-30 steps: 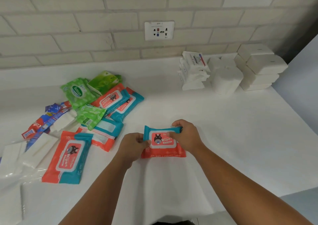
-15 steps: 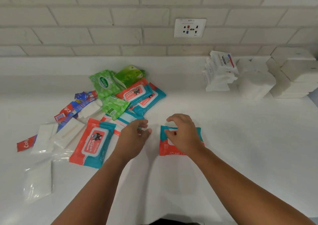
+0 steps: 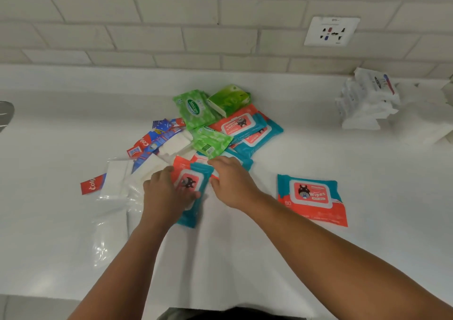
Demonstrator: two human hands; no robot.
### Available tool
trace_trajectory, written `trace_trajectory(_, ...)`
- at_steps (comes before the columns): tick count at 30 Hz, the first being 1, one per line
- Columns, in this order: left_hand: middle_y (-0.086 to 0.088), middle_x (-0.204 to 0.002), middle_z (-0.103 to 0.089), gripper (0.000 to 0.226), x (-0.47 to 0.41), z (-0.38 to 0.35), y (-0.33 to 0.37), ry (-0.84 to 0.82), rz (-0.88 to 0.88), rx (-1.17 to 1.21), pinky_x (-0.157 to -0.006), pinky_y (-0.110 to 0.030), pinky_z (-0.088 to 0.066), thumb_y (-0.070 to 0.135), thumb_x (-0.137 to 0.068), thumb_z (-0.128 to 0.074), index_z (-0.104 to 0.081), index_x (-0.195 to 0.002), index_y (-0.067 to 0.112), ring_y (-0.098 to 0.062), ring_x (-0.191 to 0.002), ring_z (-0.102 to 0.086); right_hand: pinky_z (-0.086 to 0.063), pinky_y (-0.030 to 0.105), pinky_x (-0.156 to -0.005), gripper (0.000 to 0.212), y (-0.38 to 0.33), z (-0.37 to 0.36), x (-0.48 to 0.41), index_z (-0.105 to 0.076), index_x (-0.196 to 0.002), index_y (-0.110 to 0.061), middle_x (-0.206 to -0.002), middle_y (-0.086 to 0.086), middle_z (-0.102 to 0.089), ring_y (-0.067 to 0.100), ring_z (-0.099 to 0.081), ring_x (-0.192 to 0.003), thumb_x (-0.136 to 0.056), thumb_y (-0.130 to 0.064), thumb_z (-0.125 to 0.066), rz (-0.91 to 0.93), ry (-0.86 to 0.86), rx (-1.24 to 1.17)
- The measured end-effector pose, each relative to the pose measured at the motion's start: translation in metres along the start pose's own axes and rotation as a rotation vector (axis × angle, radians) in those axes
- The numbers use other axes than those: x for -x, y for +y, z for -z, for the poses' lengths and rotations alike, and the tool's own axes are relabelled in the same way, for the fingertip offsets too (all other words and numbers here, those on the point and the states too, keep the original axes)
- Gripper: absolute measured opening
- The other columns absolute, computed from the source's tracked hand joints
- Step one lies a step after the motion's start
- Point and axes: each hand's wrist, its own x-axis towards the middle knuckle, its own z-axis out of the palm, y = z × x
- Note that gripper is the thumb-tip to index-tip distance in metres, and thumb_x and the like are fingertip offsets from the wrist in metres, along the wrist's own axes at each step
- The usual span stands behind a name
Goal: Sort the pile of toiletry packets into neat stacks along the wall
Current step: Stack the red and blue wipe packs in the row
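Coral wipes pack: left hand grasps it, right hand pinches its edge, presumably to free it from pile.

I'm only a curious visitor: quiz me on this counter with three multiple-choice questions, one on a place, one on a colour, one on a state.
1. Where is the lone wipes pack? A against the wall; B right of the pile, apart; C on the floor.
2. The Sanicare packet is: A blue; B green; C yellow.
3. The left hand: A hangs idle; B holds toothpaste; C grips the near wipes pack.
Answers: B, it lies alone on bare counter; B, its wrapper is green; C, its thumb lies over that pack.
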Motion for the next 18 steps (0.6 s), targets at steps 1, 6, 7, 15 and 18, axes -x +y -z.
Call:
trace_trajectory(1, -0.009, -0.133, -0.059, 0.098, 0.0, -0.002, -0.005, -0.023, -0.008, -0.002, -0.104, -0.043, -0.039, 0.06, -0.065, -0.085, -0.045, -0.14, 0.012, -0.029, -0.122, -0.053, -0.047, 0.037, -0.102, 0.047, -0.004, -0.002, -0.006, -0.048, -0.143, -0.019, -0.141, 0.002, -0.053, 0.023, -0.045, -0.129, -0.097, -0.025, -0.059, -0.017, -0.016, 0.028)
trace_trajectory(6, -0.005, -0.142, -0.051, 0.119, 0.001, -0.007, -0.016, -0.079, 0.012, 0.032, -0.106, -0.045, -0.041, 0.067, -0.056, -0.086, -0.03, -0.15, 0.019, -0.028, -0.13, -0.046, -0.052, 0.04, -0.096, 0.041, -0.019, -0.005, -0.028, -0.053, -0.137, -0.019, -0.132, 0.003, -0.057, 0.023, -0.051, -0.121, -0.098, -0.029, -0.058, -0.083, -0.06, 0.131)
trace_trajectory(7, -0.004, -0.143, -0.05, 0.12, 0.0, -0.008, -0.016, -0.089, 0.008, 0.034, -0.107, -0.045, -0.041, 0.068, -0.056, -0.086, -0.029, -0.15, 0.02, -0.027, -0.13, -0.045, -0.053, 0.04, -0.095, 0.039, -0.021, -0.005, -0.03, -0.055, -0.134, -0.019, -0.129, 0.003, -0.058, 0.023, -0.053, -0.119, -0.097, -0.031, -0.06, -0.096, -0.074, 0.136)
trace_trajectory(15, -0.004, -0.151, -0.044, 0.13, -0.01, -0.01, -0.02, -0.178, 0.027, 0.069, -0.112, -0.047, -0.038, 0.068, -0.055, -0.085, -0.017, -0.156, 0.023, -0.027, -0.137, -0.042, -0.058, 0.038, -0.088, 0.036, -0.037, -0.005, -0.047, -0.06, -0.127, -0.017, -0.117, 0.004, -0.066, 0.023, -0.065, -0.105, -0.093, -0.025, -0.066, -0.214, -0.303, 0.224)
trace_trajectory(18, -0.003, -0.151, -0.044, 0.128, -0.012, -0.006, -0.022, -0.175, 0.045, 0.134, -0.11, -0.047, -0.041, 0.062, -0.058, -0.088, -0.018, -0.157, 0.022, -0.026, -0.138, -0.041, -0.057, 0.039, -0.089, 0.026, -0.037, 0.004, -0.045, -0.063, -0.121, -0.014, -0.116, 0.006, -0.067, 0.024, -0.064, -0.107, -0.099, -0.027, -0.058, -0.214, -0.263, 0.05)
